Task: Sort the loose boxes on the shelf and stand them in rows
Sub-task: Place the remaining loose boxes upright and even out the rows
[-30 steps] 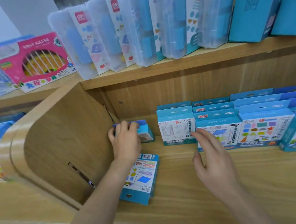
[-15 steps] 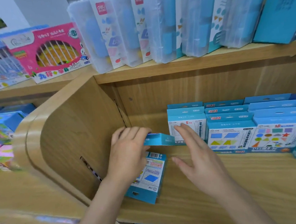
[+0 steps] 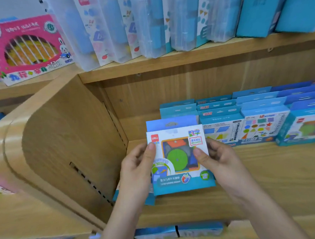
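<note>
Midway, by the look of it: several standing rows (image 3: pixel 245 125) of blue boxes are upright along the back of the shelf (image 3: pixel 267 177), while I hold one loose box (image 3: pixel 179 158) just left of those rows, lifted off the board with its printed front facing me. My left hand (image 3: pixel 137 168) grips the box's left edge, thumb on the front below the red logo. My right hand (image 3: pixel 216 158) pinches its right edge, thumb pressed beside the green disc — the other fingers curl behind the card, mostly hidden. The box sits between my two hands, roughly upright, partly covering the leftmost of the rows. Left to do, as I judge it: stand this box in line at the left end of the rows, where bare shelf shows, and deal with a second box (image 3: pixel 150 200) lying flat, left of and in front of the rows — only its blue corners show beneath my left wrist. Whether more loose boxes wait right of the rows I cannot tell.
</note>
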`<state>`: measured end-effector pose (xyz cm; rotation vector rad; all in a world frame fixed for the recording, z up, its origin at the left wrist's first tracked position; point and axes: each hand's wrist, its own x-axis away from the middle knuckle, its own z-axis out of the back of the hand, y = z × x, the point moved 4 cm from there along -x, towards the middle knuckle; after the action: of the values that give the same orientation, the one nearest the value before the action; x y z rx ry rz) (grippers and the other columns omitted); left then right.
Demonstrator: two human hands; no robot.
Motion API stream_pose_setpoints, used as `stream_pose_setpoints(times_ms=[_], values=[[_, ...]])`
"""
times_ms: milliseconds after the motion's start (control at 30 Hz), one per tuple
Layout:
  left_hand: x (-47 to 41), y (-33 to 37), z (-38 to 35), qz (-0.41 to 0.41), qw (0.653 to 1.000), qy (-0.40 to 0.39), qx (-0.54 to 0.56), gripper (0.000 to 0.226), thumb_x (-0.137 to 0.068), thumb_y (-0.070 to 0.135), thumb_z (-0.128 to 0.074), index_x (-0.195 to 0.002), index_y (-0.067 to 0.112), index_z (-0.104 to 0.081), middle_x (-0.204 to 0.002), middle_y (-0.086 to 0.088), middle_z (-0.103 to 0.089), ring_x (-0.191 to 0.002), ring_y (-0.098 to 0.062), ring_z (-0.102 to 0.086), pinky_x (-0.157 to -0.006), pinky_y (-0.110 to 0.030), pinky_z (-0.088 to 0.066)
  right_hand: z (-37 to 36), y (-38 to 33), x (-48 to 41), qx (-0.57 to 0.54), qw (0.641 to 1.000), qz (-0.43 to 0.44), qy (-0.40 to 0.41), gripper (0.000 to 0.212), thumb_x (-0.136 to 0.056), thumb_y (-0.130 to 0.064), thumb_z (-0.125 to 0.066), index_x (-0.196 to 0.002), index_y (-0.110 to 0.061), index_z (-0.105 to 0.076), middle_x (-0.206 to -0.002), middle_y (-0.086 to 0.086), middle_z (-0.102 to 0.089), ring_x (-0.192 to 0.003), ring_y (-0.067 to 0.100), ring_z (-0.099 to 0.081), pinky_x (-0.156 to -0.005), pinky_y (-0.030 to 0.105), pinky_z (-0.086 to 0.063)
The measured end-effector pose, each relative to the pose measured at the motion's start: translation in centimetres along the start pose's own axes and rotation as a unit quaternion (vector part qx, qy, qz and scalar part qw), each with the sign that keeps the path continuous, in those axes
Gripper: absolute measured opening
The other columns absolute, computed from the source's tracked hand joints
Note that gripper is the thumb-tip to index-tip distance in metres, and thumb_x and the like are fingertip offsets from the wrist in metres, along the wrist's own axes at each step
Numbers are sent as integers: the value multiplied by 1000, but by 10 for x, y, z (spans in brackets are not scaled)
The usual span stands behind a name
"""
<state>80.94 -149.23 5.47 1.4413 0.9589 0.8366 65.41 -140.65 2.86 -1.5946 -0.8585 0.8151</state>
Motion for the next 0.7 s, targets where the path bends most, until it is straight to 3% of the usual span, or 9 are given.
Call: stream_pose_setpoints(times_ms=[67, 167, 267, 400, 467, 533, 600, 700], values=[[0, -2, -10, 0, 1000, -20, 3, 26, -89, 28, -54, -96, 7, -66, -90, -9, -75, -80, -25, -71, -68, -35, -59, 10, -1, 7, -6, 1000, -5, 17, 25, -83, -18, -65, -108, -13, -65, -100, 1, -74, -95, 21, -70, -75, 28, -57], [2, -5, -28, -7, 999, -48, 5, 34, -83, 33, -54, -100, 6, -67, -92, -8, -75, -82, -23, -71, -69, -33, -59, 27, -4, 17, 0, 999, 1, 44, 34, -77, -25, -67, -110, -13, -65, -104, 3, -73, -99, 23, -69, -86, 38, -55], [7, -12, -47, 4, 996, -84, 29, 27, -88, 25, -53, -102, 6, -66, -92, -7, -75, -80, -20, -72, -63, -26, -56, 45, -6, 30, -11, 997, 2, 75, 36, -74, -25, -64, -108, -14, -66, -103, 4, -74, -98, 25, -69, -88, 44, -54], [13, -26, -67, 4, 994, -111, 19, 20, -90, 9, -56, -108, 10, -62, -99, -5, -74, -89, -19, -70, -72, -26, -57, 69, -10, 45, 4, 996, 17, 87, 35, -77, -19, -70, -111, -18, -64, -105, 1, -73, -100, 22, -68, -88, 39, -54], [16, -29, -77, -26, 990, -135, -13, 26, -86, 2, -60, -110, 12, -60, -100, -2, -73, -92, -17, -68, -74, -24, -55, 85, -12, 51, 16, 995, 29, 92, 39, -75, -19, -64, -115, -20, -61, -108, -1, -72, -101, 19, -67, -87, 32, -54], [22, -28, -92, -54, 982, -173, -56, 32, -84, 4, -64, -111, 19, -57, -99, 4, -73, -91, -14, -67, -74, -22, -53, 104, -14, 56, 15, 996, 37, 86, 45, -71, -30, -74, -115, -23, -63, -111, 0, -71, -103, 18, -66, -86, 29, -54], [32, -25, -112, -68, 967, -214, -118, 35, -84, 10, -67, -111, 28, -54, -98, 17, -72, -87, -7, -67, -72, -16, -50, 124, -17, 62, 2, 997, 39, 69, 58, -61, -50, -82, -113, -31, -65, -114, 2, -70, -102, 18, -66, -85, 32, -55], [46, -30, -145, -86, 930, -253, -254, 40, -83, 28, -70, -112, 38, -44, -97, 33, -66, -85, 4, -63, -69, -18, -50, 160, -20, 72, -12, 997, 36, 66, 62, -57, -54, -83, -113, -33, -65, -116, 3, -69, -102, 19, -66, -83, 32, -55]])
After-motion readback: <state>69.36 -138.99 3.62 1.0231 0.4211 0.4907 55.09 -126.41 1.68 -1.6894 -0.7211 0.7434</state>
